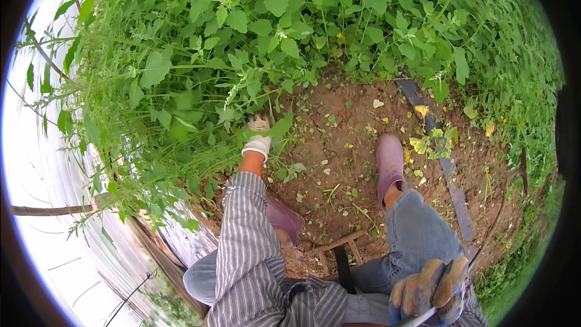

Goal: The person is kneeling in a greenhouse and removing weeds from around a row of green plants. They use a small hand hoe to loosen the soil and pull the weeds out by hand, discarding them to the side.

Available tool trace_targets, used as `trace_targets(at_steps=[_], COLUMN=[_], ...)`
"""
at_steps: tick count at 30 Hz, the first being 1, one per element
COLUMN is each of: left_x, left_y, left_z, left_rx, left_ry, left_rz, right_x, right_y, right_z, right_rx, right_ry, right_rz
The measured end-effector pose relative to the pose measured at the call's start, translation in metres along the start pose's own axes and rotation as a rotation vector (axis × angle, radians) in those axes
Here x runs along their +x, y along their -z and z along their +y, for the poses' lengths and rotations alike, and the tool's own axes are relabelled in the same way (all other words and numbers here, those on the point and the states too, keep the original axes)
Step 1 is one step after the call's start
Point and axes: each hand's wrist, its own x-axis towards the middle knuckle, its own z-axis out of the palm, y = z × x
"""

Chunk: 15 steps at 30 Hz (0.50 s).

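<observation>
My left hand [258, 134], in a white glove, reaches into the lower edge of a dense stand of leafy green weeds [272, 32]. Its fingers are among the stems, and a leaf crosses in front of the glove, so whether they grip a stem is unclear. Low at the right, near my knee, my right hand [429, 286] wears a worn tan and blue glove. It is closed around a slender pale-shafted tool [420, 317]; most of that tool is hidden, and its kind cannot be told.
My purple rubber boots [391, 163] stand on brown soil [327, 145] strewn with cut leaves. A flat dark strip [447, 168] runs along the ground at right. Between my legs is a small wooden frame [338, 243] with a black strap [343, 268]. Plastic sheeting [50, 159] rises at left.
</observation>
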Motion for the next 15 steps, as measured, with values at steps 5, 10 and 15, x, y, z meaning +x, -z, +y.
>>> trace_targets(at_steps=[5, 10, 15], left_x=[0.035, 0.050, 0.050], left_y=[-0.011, 0.004, 0.001], left_z=[-0.021, 0.000, 0.007], left_rx=[0.236, 0.307, 0.202], left_ry=[0.122, 0.144, 0.102], left_rz=[0.255, -0.045, -0.019], right_x=[-0.001, 0.003, 0.000], right_y=[-0.021, -0.024, -0.020], right_z=[0.041, 0.042, 0.037], right_rx=[0.193, 0.149, 0.131], right_ry=[0.307, 0.341, 0.315], right_rz=[0.193, 0.207, 0.192])
